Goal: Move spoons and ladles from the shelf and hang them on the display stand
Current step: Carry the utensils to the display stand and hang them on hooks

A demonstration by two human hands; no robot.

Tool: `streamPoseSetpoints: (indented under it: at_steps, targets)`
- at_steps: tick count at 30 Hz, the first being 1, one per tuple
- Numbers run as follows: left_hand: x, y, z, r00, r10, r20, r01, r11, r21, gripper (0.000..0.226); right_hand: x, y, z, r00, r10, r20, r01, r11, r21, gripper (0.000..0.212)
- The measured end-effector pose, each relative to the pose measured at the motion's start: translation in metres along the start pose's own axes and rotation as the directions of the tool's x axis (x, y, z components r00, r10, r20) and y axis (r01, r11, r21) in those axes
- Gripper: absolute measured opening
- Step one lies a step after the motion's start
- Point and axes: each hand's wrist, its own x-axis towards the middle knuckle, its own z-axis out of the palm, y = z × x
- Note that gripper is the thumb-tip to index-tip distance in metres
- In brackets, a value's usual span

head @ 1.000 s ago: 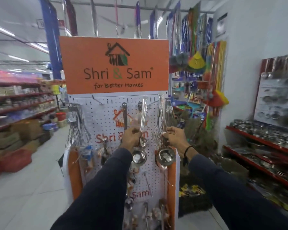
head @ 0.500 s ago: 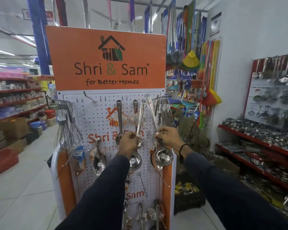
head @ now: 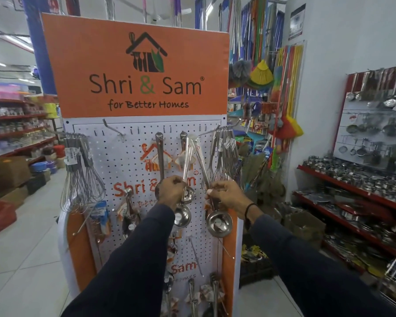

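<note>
We stood before the display stand (head: 128, 161), a white pegboard under an orange "Shri & Sam" sign (head: 135, 65). Our left hand (head: 170, 193) had its grip closed around the handle of a steel ladle (head: 183, 215), whose bowl hung just below the fist. Our right hand (head: 226, 196) had its grip pinched on the handle of a second ladle (head: 218, 223), its bowl hanging lower and to the right. Both handles leaned inward and met near one hook at the top of the board; we could not tell whether either was already on it. Whisks (head: 82, 175) hung at the left edge, more whisks (head: 224, 154) at the right. Far right, red shelves (head: 352, 191) carried steelware.
</note>
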Motion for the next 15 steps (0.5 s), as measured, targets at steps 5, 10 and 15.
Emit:
streamPoseSetpoints:
  at_steps: [5,10,15]
  targets:
    - [0.032,-0.012,0.009,1.000,-0.012,0.019,0.012,1.000,-0.017,0.005,0.032,0.003,0.009,0.999,0.016,-0.048,-0.013,0.998,0.069,0.034]
    - [0.069,-0.022,0.018,1.000,-0.018,0.003,0.018,1.000,0.009,0.012,0.074,0.005,0.030,0.998,0.009,-0.055,-0.014,0.997,-0.079,0.012]
    - [0.110,-0.030,0.024,0.998,-0.019,0.058,0.018,1.000,0.010,0.018,0.128,0.014,0.061,0.982,-0.056,-0.181,0.003,0.959,-0.282,0.015]
